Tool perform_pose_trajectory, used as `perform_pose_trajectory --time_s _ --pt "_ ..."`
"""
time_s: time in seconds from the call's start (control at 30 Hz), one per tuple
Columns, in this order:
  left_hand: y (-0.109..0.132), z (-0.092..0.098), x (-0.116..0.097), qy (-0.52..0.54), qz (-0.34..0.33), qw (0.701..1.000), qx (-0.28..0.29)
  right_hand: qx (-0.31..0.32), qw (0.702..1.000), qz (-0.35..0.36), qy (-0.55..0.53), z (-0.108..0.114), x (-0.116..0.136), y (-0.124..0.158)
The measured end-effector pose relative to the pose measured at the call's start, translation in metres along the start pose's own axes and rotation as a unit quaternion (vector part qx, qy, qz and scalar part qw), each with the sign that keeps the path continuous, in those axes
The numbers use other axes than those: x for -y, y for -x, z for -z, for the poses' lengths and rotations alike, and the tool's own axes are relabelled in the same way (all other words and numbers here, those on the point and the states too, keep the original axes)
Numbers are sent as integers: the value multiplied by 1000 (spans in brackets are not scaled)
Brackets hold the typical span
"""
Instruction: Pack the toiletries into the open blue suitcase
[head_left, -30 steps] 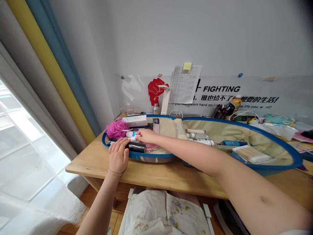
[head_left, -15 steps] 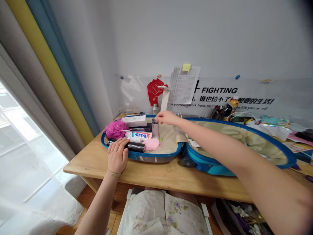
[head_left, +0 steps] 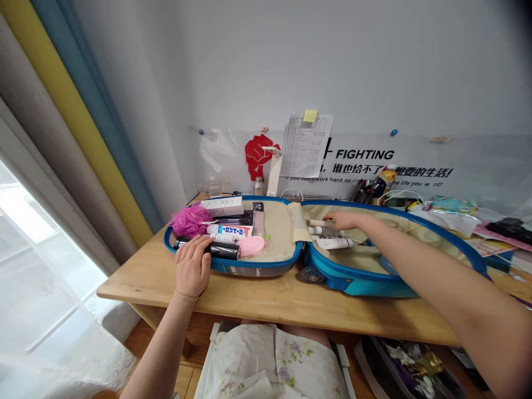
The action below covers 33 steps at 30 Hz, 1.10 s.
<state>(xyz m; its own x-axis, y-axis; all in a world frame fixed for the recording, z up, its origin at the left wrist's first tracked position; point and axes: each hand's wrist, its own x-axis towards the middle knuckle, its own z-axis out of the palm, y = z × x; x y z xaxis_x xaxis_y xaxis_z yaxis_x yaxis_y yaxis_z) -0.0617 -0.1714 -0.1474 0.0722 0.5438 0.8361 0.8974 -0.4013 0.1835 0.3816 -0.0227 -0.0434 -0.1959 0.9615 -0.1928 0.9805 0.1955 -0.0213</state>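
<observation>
A blue suitcase (head_left: 257,268) lies open on a wooden desk (head_left: 266,299). Its left half holds a pink bath pouf (head_left: 189,220), a white box (head_left: 222,205), a toothpaste tube (head_left: 230,229), a black bottle (head_left: 222,250) and a pink sponge (head_left: 251,245). My left hand (head_left: 192,265) rests on the suitcase's front rim, fingers curled against the black bottle. My right hand (head_left: 343,220) reaches into the right half, its fingers closing on a slim beige tube (head_left: 318,223) among several white tubes (head_left: 334,242).
Along the wall stand a white lamp post (head_left: 273,169), a pinned sheet (head_left: 305,145), pens, bottles and cables. Papers and packets clutter the desk's right end (head_left: 477,221). Curtains hang at the left. My lap in floral cloth (head_left: 274,360) is below the desk edge.
My right hand has left the toothpaste tube in the left half, swung over the back rim, and come down in the right half on the beige tube. My left hand stayed put.
</observation>
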Motion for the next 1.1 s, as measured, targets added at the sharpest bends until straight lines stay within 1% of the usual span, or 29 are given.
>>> perform_pose_trajectory --time_s 0.17,0.47,0.67,1.1 --pt "0 0 0 -2 -2 1000 -2 20 1000 2 -16 -5 -3 -7" --pt "0 1 -1 -1 -2 1000 -2 3 999 7 -44 -3 3 -5" --pt "1 0 0 2 6 1000 5 2 997 14 -71 -1 3 -1" --pt "0 0 -1 -2 1 1000 -1 46 995 3 -93 -8 -8 -12"
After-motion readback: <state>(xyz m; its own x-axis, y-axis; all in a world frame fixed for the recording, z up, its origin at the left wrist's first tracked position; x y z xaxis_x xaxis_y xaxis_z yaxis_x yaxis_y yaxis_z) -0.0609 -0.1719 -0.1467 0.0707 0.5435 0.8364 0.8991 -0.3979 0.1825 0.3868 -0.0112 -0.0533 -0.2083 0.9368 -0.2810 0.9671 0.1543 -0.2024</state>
